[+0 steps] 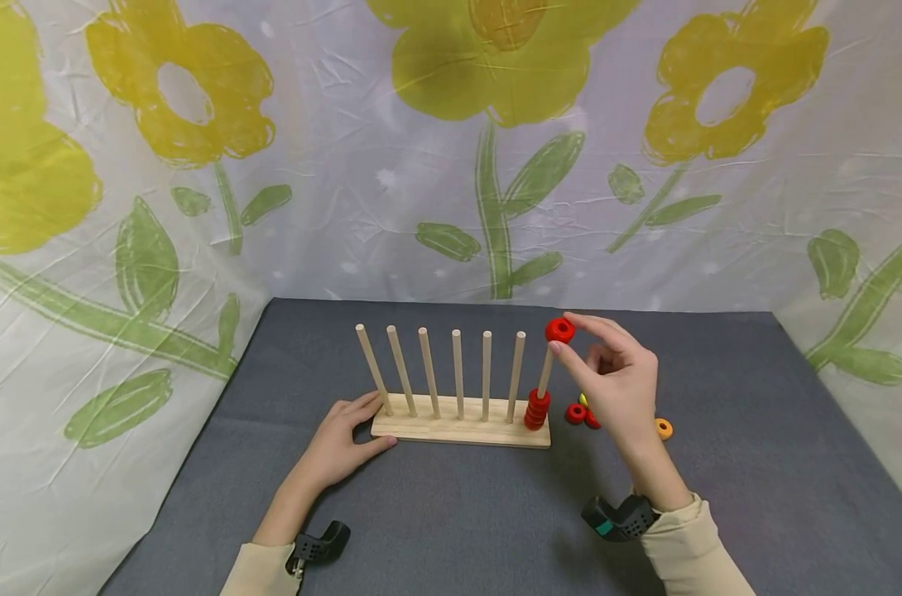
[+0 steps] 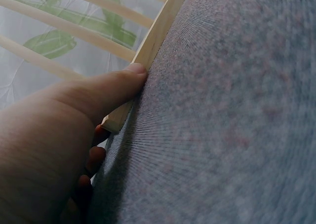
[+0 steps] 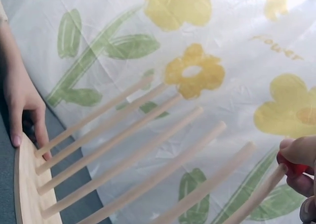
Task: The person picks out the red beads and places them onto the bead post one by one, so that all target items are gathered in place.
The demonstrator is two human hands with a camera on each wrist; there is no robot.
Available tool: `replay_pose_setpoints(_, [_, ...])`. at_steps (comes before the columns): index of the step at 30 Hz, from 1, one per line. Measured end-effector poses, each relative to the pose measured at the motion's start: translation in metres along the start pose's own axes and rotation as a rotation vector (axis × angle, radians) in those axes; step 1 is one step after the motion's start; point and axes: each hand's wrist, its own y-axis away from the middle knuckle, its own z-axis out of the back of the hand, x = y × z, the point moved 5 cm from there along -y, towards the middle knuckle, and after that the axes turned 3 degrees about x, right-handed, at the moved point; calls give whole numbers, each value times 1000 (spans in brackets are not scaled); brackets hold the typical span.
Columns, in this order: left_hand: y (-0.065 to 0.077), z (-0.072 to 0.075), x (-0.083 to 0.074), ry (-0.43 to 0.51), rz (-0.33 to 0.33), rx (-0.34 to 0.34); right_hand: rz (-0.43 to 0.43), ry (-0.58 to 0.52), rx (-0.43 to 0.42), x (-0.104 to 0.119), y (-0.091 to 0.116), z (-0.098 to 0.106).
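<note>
your right hand point(image 1: 616, 381): thumb and forefinger set in a pinch on opposite sides of a red ring point(image 1: 559, 331), the gap between them filled by it; the other fingers bend in toward your palm. the ring sits at the tip of the rightmost peg point(image 1: 545, 372), which runs down from between your fingertips. whether the ring is threaded on it, you can't tell from here.

lower on that same peg, under your pinch, a stack of red rings point(image 1: 537, 409) rests at the foot, on the wooden seven-peg stand point(image 1: 458, 429). six bare pegs stand in a row to the left of your right fingertips.

your left hand point(image 1: 339, 439) grips the stand's left end: thumb on the front edge, fingers round the back, spread no wider than the board between them.

loose, below your right thumb and beside the stand: two red rings point(image 1: 575, 413) and a partly hidden yellow ring point(image 1: 583, 400). an orange ring point(image 1: 664, 428) lies to the right of your right wrist.

under both hands, dark grey cloth point(image 1: 451, 513). beyond your fingers, a flower-printed curtain point(image 1: 332, 215); up and left of your right fingertips in the right wrist view, orange handwritten lettering point(image 3: 277, 46) on it reads "flower".
</note>
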Motion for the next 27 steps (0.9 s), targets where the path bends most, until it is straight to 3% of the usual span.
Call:
replay_pose_setpoints(4, [0, 0, 0, 0, 7, 2, -1, 2, 11, 4, 0, -4])
replay_pose_setpoints(12, [0, -1, 0, -5, -2, -5, 2, 38, 43, 34, -4, -5])
replay_pose_setpoints(27, [0, -1, 2, 0, -3, 4, -61, 60, 152, 30, -5, -1])
